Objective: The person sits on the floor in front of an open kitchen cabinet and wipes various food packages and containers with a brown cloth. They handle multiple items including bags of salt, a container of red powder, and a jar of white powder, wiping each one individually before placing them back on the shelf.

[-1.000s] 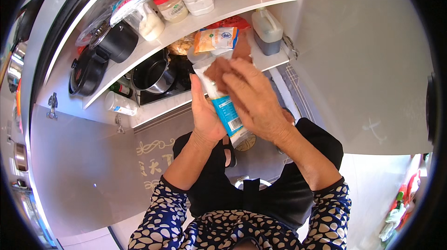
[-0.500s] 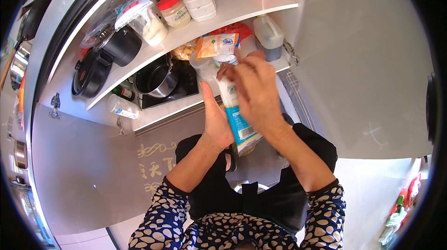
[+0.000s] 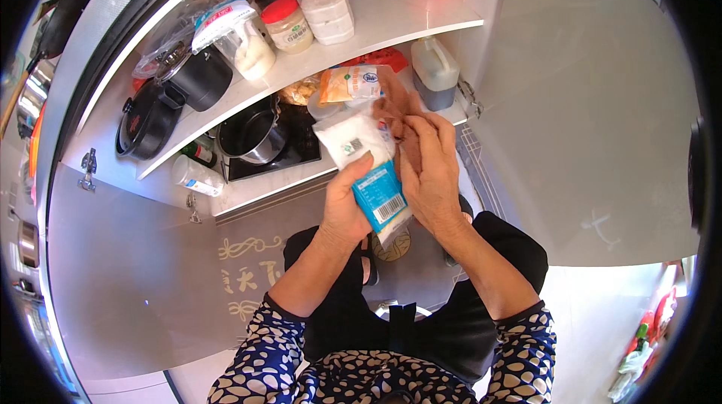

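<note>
Apparently pkt [image 3: 378, 192] corner behind cloth [image 3: 392, 108]

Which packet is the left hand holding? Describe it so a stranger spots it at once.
Find the open cupboard, then look just in front of its lower shelf. The left hand grips the packet, with the right hand and a brown cloth beside it. Its white body and bright blue band set it apart from the orange-and-white packet in the cupboard beyond.

Two hands [image 3: 346, 205] [image 3: 432, 171], one cloth [image 3: 392, 108], one held packet [image 3: 380, 187]
</note>
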`<control>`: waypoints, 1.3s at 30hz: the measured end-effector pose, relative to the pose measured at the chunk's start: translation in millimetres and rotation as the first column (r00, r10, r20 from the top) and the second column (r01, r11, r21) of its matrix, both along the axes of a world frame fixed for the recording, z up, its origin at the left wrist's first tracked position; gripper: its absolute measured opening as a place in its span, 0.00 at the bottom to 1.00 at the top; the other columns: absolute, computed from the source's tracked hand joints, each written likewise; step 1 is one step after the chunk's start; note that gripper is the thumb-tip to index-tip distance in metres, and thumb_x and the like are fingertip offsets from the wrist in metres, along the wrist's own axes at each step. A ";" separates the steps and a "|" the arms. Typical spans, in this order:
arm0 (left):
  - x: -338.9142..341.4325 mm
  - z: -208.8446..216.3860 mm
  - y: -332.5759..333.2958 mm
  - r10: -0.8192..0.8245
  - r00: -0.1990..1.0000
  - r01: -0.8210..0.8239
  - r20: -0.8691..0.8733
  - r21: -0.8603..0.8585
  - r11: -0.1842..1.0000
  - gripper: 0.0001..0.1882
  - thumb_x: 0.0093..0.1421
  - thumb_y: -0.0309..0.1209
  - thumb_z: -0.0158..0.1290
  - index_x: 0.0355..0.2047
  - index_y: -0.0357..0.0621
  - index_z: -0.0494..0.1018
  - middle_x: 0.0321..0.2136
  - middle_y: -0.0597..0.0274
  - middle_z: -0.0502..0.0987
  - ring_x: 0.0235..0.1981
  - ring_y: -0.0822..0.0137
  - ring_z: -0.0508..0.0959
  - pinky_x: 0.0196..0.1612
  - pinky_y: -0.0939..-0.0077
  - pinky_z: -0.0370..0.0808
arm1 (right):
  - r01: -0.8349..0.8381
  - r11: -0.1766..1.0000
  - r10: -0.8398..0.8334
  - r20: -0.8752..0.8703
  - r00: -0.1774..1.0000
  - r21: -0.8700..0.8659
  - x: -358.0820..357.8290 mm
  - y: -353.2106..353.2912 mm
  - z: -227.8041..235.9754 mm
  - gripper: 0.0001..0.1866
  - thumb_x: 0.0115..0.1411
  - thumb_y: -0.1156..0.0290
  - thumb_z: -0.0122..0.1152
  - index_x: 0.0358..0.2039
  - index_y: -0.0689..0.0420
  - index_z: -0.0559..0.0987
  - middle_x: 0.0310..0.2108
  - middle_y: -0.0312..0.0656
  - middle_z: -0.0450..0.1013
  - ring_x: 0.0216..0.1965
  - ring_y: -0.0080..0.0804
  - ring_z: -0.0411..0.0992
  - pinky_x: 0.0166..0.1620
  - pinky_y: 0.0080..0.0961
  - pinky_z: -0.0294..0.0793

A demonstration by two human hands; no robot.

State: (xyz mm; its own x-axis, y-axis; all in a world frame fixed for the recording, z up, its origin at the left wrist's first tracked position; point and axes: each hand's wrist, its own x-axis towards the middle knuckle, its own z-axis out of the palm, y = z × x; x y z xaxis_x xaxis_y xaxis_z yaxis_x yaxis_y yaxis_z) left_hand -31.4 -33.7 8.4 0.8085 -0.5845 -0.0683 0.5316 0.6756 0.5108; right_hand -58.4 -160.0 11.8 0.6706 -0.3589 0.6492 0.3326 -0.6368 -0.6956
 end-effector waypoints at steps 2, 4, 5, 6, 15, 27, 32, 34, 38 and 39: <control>5.1 6.0 4.2 0.060 0.998 -0.060 0.025 -0.010 0.998 0.27 0.58 0.31 0.47 0.58 0.37 0.59 0.52 0.50 0.69 0.53 0.54 0.71 0.57 0.57 0.67 | -0.028 0.993 0.045 -0.142 0.989 0.116 -8.2 -6.9 -10.3 0.18 0.54 0.76 0.57 0.46 0.65 0.71 0.43 0.55 0.66 0.44 0.52 0.68 0.47 0.36 0.68; 12.7 6.5 11.3 0.059 0.998 -0.057 0.022 -0.091 0.994 0.28 0.58 0.31 0.46 0.58 0.35 0.58 0.54 0.47 0.68 0.54 0.52 0.70 0.58 0.55 0.66 | -0.071 0.963 0.136 -0.239 0.961 0.262 -13.1 -18.8 -25.2 0.20 0.56 0.70 0.58 0.47 0.66 0.71 0.38 0.53 0.69 0.40 0.44 0.71 0.46 0.34 0.70; 15.6 7.4 15.8 0.031 0.999 -0.025 0.039 -0.138 0.990 0.27 0.59 0.32 0.45 0.59 0.36 0.58 0.54 0.47 0.68 0.55 0.52 0.70 0.58 0.54 0.66 | -0.153 0.909 0.262 -0.246 0.933 0.388 -15.1 -23.8 -27.8 0.20 0.56 0.70 0.59 0.47 0.66 0.71 0.36 0.51 0.70 0.39 0.41 0.71 0.45 0.32 0.70; 16.7 7.3 17.8 0.044 0.998 -0.038 0.047 -0.115 0.993 0.27 0.60 0.33 0.45 0.59 0.36 0.58 0.54 0.47 0.68 0.55 0.52 0.70 0.58 0.55 0.66 | -0.228 0.832 0.387 -0.235 0.892 0.506 -16.1 -26.9 -22.2 0.20 0.56 0.70 0.60 0.46 0.67 0.71 0.35 0.48 0.71 0.38 0.37 0.71 0.44 0.30 0.71; 23.5 6.7 18.2 0.059 0.998 -0.048 -0.033 0.255 0.966 0.28 0.62 0.40 0.52 0.57 0.38 0.61 0.51 0.55 0.70 0.52 0.62 0.72 0.53 0.66 0.71 | -0.233 0.309 0.671 -0.037 0.741 0.922 -15.4 -33.9 12.1 0.11 0.53 0.79 0.62 0.37 0.66 0.74 0.28 0.35 0.72 0.28 0.18 0.68 0.31 0.17 0.69; 32.5 -15.5 11.0 0.283 0.956 -0.217 -0.074 0.472 0.854 0.33 0.59 0.60 0.45 0.49 0.42 0.69 0.43 0.57 0.76 0.42 0.63 0.77 0.48 0.62 0.75 | -0.487 0.870 0.492 -0.228 0.840 0.081 -27.4 -23.1 31.4 0.12 0.53 0.74 0.62 0.38 0.62 0.75 0.35 0.46 0.72 0.34 0.37 0.74 0.39 0.30 0.72; 12.2 -0.4 -3.0 0.351 0.914 -0.402 0.203 0.555 0.728 0.28 0.64 0.55 0.42 0.47 0.41 0.69 0.39 0.60 0.76 0.41 0.68 0.77 0.44 0.71 0.75 | -0.263 0.937 0.279 -0.042 0.959 0.232 -13.3 -16.1 36.6 0.22 0.49 0.75 0.63 0.46 0.62 0.71 0.36 0.51 0.69 0.39 0.49 0.72 0.41 0.35 0.72; 10.9 -11.2 -7.8 0.371 0.910 -0.408 0.184 0.551 0.727 0.26 0.63 0.53 0.45 0.44 0.40 0.70 0.38 0.61 0.77 0.38 0.70 0.77 0.41 0.74 0.75 | -0.164 0.985 0.167 -0.060 0.984 0.058 -10.1 -5.5 28.7 0.24 0.51 0.78 0.62 0.49 0.63 0.68 0.39 0.52 0.68 0.40 0.49 0.71 0.43 0.33 0.71; 17.9 -11.7 -8.6 0.459 0.885 -0.430 0.080 0.518 0.739 0.26 0.62 0.53 0.47 0.43 0.40 0.71 0.38 0.61 0.76 0.37 0.71 0.76 0.40 0.75 0.74 | -0.199 0.978 0.182 -0.214 0.960 -0.057 -24.9 4.1 23.1 0.28 0.52 0.78 0.61 0.54 0.64 0.64 0.43 0.55 0.66 0.42 0.55 0.69 0.45 0.38 0.70; 21.6 -11.7 -3.6 0.486 0.872 -0.443 0.055 0.511 0.737 0.26 0.62 0.53 0.47 0.43 0.40 0.71 0.38 0.61 0.76 0.37 0.70 0.76 0.40 0.74 0.74 | -0.244 0.968 0.221 -0.267 0.938 -0.057 -28.9 3.8 21.0 0.29 0.52 0.77 0.62 0.54 0.64 0.64 0.43 0.55 0.66 0.42 0.55 0.69 0.45 0.39 0.70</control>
